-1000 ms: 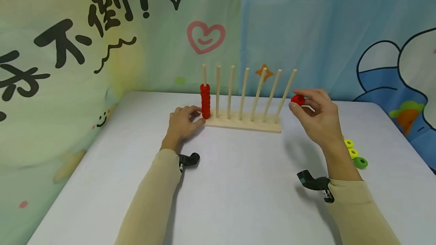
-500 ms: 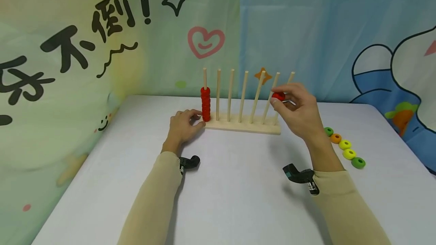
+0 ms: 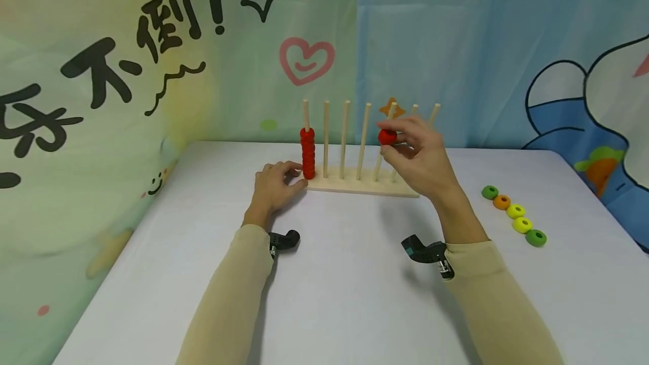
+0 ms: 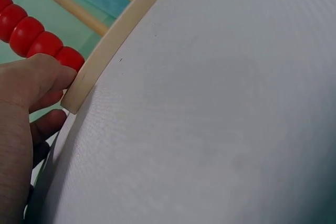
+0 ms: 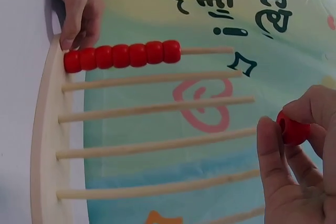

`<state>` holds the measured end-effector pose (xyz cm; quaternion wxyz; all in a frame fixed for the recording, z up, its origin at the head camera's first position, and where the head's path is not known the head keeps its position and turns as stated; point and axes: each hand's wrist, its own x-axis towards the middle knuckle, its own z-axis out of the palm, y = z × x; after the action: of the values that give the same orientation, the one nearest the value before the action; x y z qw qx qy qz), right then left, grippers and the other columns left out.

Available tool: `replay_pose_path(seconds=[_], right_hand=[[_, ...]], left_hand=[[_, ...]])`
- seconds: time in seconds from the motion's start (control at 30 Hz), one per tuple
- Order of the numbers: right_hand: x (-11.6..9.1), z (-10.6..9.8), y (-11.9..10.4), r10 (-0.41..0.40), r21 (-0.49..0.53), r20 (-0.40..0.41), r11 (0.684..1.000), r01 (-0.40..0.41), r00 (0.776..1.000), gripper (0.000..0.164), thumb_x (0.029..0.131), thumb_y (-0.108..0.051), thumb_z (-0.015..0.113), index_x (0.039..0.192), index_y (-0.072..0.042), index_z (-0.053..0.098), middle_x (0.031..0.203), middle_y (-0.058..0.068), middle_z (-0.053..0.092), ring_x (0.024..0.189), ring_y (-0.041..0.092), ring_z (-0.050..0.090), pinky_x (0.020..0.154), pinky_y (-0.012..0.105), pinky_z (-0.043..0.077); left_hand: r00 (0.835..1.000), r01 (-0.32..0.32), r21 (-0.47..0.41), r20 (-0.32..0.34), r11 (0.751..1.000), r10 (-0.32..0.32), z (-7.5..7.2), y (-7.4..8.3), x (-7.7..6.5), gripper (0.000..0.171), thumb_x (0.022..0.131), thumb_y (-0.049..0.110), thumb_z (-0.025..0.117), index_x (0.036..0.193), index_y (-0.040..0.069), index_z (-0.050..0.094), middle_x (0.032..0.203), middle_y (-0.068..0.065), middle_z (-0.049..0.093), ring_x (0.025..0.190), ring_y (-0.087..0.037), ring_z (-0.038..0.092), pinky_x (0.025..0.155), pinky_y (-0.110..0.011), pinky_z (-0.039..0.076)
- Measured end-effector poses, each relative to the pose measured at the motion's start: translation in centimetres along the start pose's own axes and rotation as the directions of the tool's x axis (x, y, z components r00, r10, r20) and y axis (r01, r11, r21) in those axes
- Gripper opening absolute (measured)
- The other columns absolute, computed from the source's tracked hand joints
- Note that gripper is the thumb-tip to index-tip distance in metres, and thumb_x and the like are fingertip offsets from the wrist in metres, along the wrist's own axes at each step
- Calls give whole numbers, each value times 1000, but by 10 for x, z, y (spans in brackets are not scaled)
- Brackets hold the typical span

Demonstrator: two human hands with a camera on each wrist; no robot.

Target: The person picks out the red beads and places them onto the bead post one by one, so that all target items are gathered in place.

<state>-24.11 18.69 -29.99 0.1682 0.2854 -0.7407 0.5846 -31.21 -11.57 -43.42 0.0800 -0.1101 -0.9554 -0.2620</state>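
Observation:
A wooden peg rack (image 3: 362, 186) stands on the table, with several upright pegs along its base. Its leftmost peg carries a stack of red beads (image 3: 307, 154); bare peg shows above them. My left hand (image 3: 276, 190) grips the left end of the base, thumb in front and fingers behind, close to the lowest bead (image 4: 70, 58). Between thumb and fingertips, my right hand (image 3: 418, 154) pinches a single red bead (image 3: 387, 137), in front of the right-hand pegs. In the right wrist view that bead (image 5: 294, 129) is off the pegs, its hole partly visible.
Right of the rack, a slanting row of loose beads lies on the white table (image 3: 345, 286): green (image 3: 489, 192), orange (image 3: 502, 202), yellow (image 3: 516, 211) and green (image 3: 536, 237) among them. A printed cloth backdrop (image 3: 431, 32) hangs behind the table.
My right hand has carried the red bead leftward from beyond the rack's right end to in front of the pegs, uncovering the loose beads. My left hand has stayed at the base.

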Motion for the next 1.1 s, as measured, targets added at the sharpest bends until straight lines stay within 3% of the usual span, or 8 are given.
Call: replay_pose_path(seconds=[0.2, 0.67, 0.93, 1.1], right_hand=[[5, 17, -19, 14, 22, 27, 1000, -14, 1000, 38, 86, 14, 61, 124, 11, 59, 120, 22, 51, 93, 27, 63, 84, 25, 53], [20, 42, -25, -13, -60, 89, 998, 18, 996, 34, 87, 9, 66, 121, 7, 62, 112, 22, 53, 89, 33, 65, 81, 38, 56], [31, 49, 9, -60, -47, 74, 997, 64, 995, 37, 86, 4, 70, 123, -2, 65, 115, 14, 56, 88, 26, 65, 77, 33, 56], [37, 57, 5, -46, -19, 64, 999, 48, 997, 34, 89, 1, 68, 123, -3, 65, 114, 11, 57, 86, 24, 64, 75, 33, 56]], left_hand=[[1000, 0, -3, 10, 1000, 0, 0, 2, 0, 43, 87, 46, 59, 124, 25, 64, 108, 6, 66, 108, -23, 50, 93, -45, 34], [1000, 2, -3, 8, 1000, -2, 2, -2, 0, 42, 88, 46, 59, 125, 25, 64, 108, 5, 66, 111, -24, 50, 95, -46, 34], [999, 8, -6, 38, 1000, -7, 2, -1, 0, 44, 89, 46, 59, 127, 24, 63, 110, 4, 66, 113, -23, 49, 96, -45, 33], [1000, 11, -9, 16, 1000, -11, 2, 0, -2, 42, 88, 45, 60, 125, 24, 64, 108, 4, 66, 110, -23, 50, 95, -45, 33]])
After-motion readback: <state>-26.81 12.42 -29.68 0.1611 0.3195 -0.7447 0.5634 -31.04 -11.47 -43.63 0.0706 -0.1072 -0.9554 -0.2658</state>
